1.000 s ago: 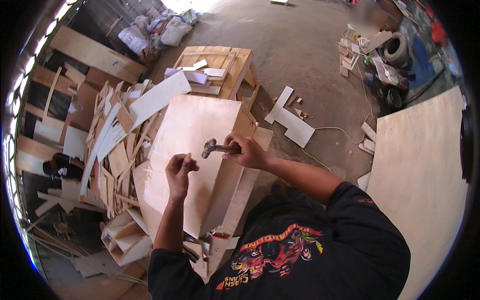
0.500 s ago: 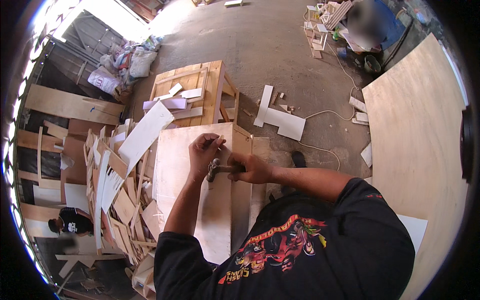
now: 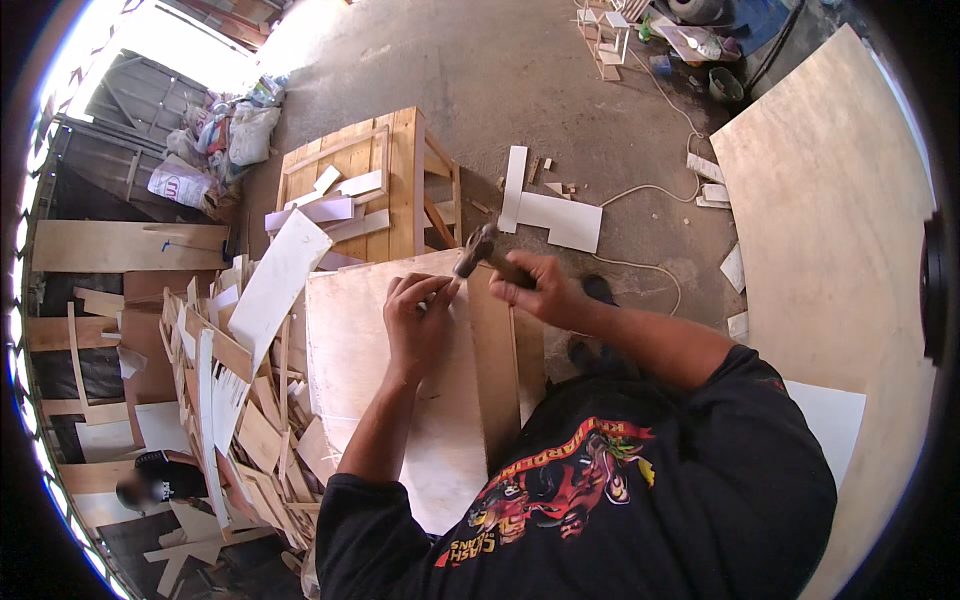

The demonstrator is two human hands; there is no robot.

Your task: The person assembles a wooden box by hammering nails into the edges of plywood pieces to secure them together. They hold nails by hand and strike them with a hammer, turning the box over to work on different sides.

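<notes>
My right hand (image 3: 541, 290) is closed round the handle of a hammer (image 3: 476, 250), its dark metal head up near my left fingertips. My left hand (image 3: 416, 320) is pinched at the far right edge of a pale plywood box (image 3: 400, 412). A small pale bit shows at those fingertips, too small to name. The hammer head hangs just above and beyond the pinch; whether it touches cannot be told. The box's flat top lies under my left forearm, and its side panel (image 3: 497, 385) faces right.
Beyond the box stands a slatted wooden table (image 3: 402, 150) carrying loose strips. Offcuts (image 3: 262, 420) are heaped at the left, where another person (image 3: 170, 478) is. White board pieces (image 3: 560, 220) and a cord (image 3: 655, 265) lie on the floor. A large plywood sheet (image 3: 830, 220) stands at the right.
The hammer has risen and swung away from me, from beside my left wrist to my left fingertips. My left hand stays pinched near the box edge. The whole view has shifted slightly.
</notes>
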